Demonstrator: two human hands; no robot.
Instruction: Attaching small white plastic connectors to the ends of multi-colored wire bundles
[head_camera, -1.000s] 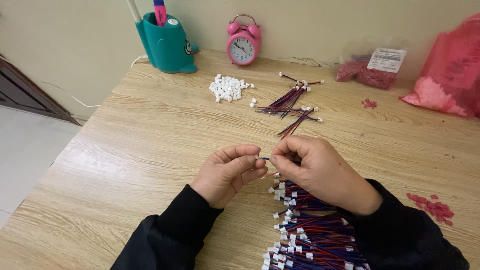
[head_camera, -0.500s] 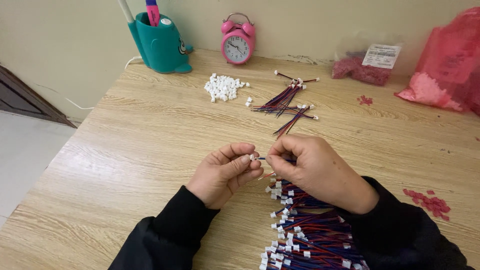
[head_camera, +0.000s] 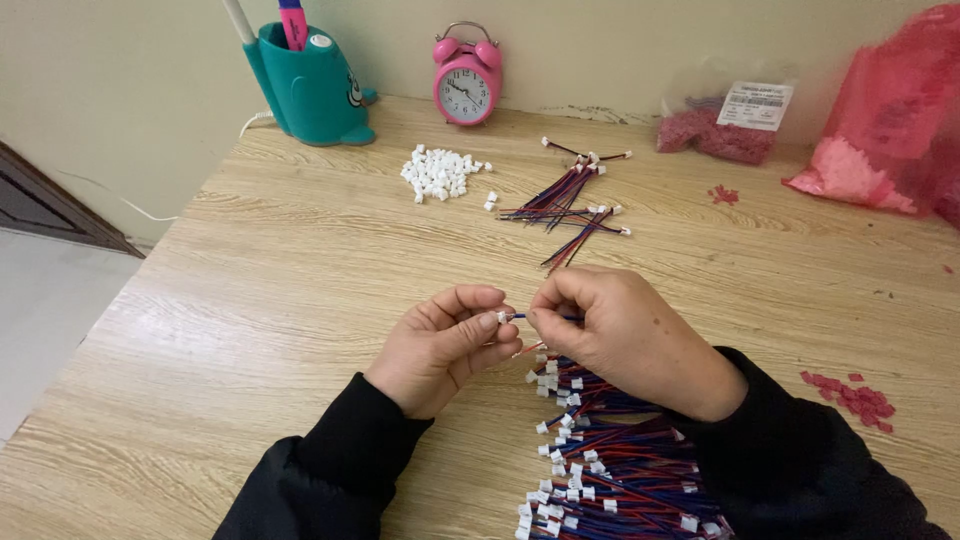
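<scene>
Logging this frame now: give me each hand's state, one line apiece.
Left hand: closed, grip pinching a small white connector.
Right hand: closed, grip pinching the thin wire that meets that connector.

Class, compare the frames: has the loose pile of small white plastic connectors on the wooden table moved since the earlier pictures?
No. The pile of small white plastic connectors stays just below-left of the pink alarm clock; only the head camera shifted.

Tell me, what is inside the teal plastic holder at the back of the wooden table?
The teal plastic holder holds a pink pen and a white stick, both standing out at the top. Their lower parts are covered by the holder's wall, so anything else inside cannot be seen.
</scene>
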